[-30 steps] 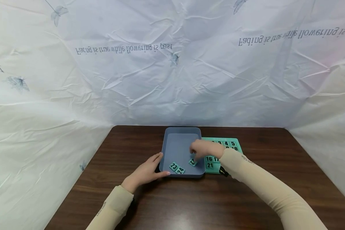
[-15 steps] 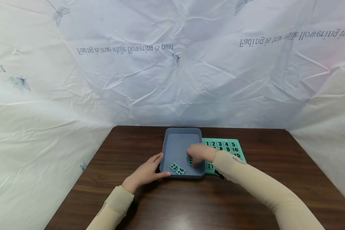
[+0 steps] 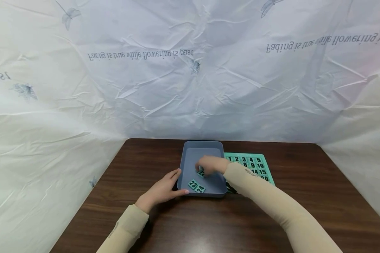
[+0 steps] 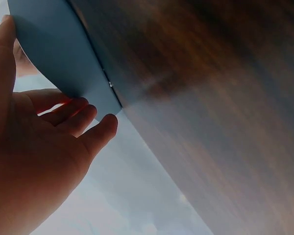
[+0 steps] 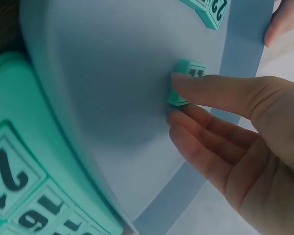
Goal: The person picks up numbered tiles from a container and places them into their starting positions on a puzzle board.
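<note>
A grey-blue tray (image 3: 185, 158) lies on the table. At its near left corner my left hand (image 3: 159, 188) rests against the outside, fingers along the left wall and thumb at the front rim; the left wrist view shows the fingertips touching the tray's side (image 4: 54, 44). Inside the tray my right hand (image 3: 212, 164) pinches a green number tile (image 3: 201, 173) marked 22, thumb on one side and fingers on the other. Part of this tile (image 5: 186, 68) is hidden behind the thumb. Two more tiles, 23 (image 3: 193, 184) and 24 (image 3: 200, 189), lie near the tray's front.
Right of the tray, touching or very near its wall, lies a green number board (image 3: 245, 155) with rows of numbered tiles. My right forearm covers part of it. The brown wooden table (image 3: 190, 225) extends around both, with a white printed sheet (image 3: 190, 105) behind.
My right hand has moved left within the tray, and tile 22 has gone with it from near the right wall toward the middle. The left hand has stayed in place.
</note>
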{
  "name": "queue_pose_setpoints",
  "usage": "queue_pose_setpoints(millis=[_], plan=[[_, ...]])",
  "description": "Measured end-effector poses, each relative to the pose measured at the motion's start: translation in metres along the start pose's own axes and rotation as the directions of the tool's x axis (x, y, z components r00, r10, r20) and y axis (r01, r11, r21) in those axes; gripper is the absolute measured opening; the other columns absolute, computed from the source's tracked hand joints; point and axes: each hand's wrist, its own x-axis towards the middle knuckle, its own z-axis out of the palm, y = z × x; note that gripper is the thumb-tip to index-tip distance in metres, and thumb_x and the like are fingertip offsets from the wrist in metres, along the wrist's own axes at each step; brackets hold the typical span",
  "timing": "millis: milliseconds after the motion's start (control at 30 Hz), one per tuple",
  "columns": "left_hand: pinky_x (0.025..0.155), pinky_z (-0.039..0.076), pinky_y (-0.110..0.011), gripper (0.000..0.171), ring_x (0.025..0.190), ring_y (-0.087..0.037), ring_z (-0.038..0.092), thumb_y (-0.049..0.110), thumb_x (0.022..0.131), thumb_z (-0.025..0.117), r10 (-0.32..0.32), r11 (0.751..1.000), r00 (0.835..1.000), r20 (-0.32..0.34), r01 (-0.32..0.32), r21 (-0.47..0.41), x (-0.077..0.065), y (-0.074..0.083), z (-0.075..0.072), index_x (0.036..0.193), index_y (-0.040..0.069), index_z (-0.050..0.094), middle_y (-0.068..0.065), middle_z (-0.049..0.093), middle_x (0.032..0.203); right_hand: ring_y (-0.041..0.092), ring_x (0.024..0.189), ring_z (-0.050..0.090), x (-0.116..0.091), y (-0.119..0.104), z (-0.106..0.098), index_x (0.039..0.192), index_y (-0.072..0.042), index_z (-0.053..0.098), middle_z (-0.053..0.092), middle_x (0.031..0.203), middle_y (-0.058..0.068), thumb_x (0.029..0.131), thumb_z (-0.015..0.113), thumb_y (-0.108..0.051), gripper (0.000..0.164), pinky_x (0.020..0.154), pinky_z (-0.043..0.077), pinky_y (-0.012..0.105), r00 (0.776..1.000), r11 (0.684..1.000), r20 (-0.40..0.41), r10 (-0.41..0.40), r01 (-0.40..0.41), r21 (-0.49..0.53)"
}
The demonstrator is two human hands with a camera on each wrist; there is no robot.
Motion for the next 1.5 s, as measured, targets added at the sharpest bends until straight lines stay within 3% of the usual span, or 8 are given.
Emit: queue_pose_setpoints(millis=[233, 467, 633, 867, 1200, 1500], plan=[[0.113, 0.036, -0.051, 0.102, 0.148, -0.031, 0.03, 0.073, 0.089, 0.057, 0.004, 1.0, 1.0, 0.0, -0.004, 0.012, 0.0, 0.001, 0.001, 0.161, 0.009, 0.025, -0.011, 0.025, 0.165, 0.021, 0.108, 0.063, 0.003, 0.001, 0.006, 0.132, -0.004, 0.06, 0.065, 0.12, 0.009, 0.086, 0.083, -0.015, 0.052, 0.089, 0.053, 0.036, 0.998, 0.999, -0.054, 0.029, -0.027, 0.038], [0.113, 0.036, -0.051, 0.101, 0.148, -0.031, 0.03, 0.073, 0.089, 0.057, 0.005, 1.0, 1.0, -0.004, -0.005, 0.019, 0.0, 0.001, 0.0, 0.161, 0.009, 0.025, -0.01, 0.025, 0.165, 0.015, 0.078, 0.057, 0.003, 0.005, 0.011, 0.1, -0.009, 0.065, 0.061, 0.088, 0.001, 0.083, 0.085, -0.037, 0.038, 0.073, 0.05, 0.034, 0.992, 0.996, -0.1, 0.081, -0.079, 0.029], [0.113, 0.036, -0.051, 0.102, 0.148, -0.031, 0.031, 0.073, 0.089, 0.056, 0.005, 1.0, 1.0, -0.001, -0.005, 0.017, 0.001, 0.001, 0.001, 0.161, 0.009, 0.024, -0.011, 0.025, 0.165, 0.014, 0.074, 0.057, 0.004, 0.003, 0.014, 0.092, -0.01, 0.066, 0.061, 0.084, -0.001, 0.084, 0.085, -0.029, 0.028, 0.069, 0.049, 0.034, 0.991, 0.998, -0.117, 0.058, -0.055, 0.031], [0.113, 0.036, -0.051, 0.101, 0.148, -0.031, 0.03, 0.072, 0.09, 0.057, 0.012, 1.0, 1.0, -0.001, -0.012, 0.021, 0.002, 0.002, 0.0, 0.161, 0.009, 0.024, -0.011, 0.025, 0.164, 0.017, 0.095, 0.063, 0.005, 0.005, 0.014, 0.124, -0.005, 0.067, 0.067, 0.109, 0.006, 0.084, 0.085, -0.02, 0.047, 0.083, 0.053, 0.037, 0.995, 0.999, -0.099, 0.001, 0.003, 0.044], [0.113, 0.036, -0.051, 0.101, 0.148, -0.031, 0.03, 0.072, 0.09, 0.057, 0.008, 1.0, 1.0, -0.004, -0.008, 0.026, 0.003, 0.002, -0.001, 0.161, 0.009, 0.024, -0.011, 0.025, 0.164, 0.015, 0.086, 0.062, 0.006, 0.008, 0.013, 0.11, -0.006, 0.072, 0.067, 0.098, 0.002, 0.085, 0.084, -0.018, 0.031, 0.079, 0.053, 0.036, 0.992, 0.997, -0.125, -0.01, 0.02, 0.077], [0.113, 0.036, -0.052, 0.102, 0.148, -0.031, 0.031, 0.074, 0.088, 0.056, -0.008, 1.0, 1.0, -0.006, 0.008, 0.025, 0.001, 0.001, 0.001, 0.161, 0.009, 0.025, -0.011, 0.026, 0.164, 0.015, 0.087, 0.061, 0.002, 0.019, 0.008, 0.116, -0.004, 0.072, 0.067, 0.1, 0.002, 0.087, 0.078, -0.013, 0.03, 0.079, 0.053, 0.036, 0.988, 0.989, -0.143, -0.054, 0.072, 0.127]])
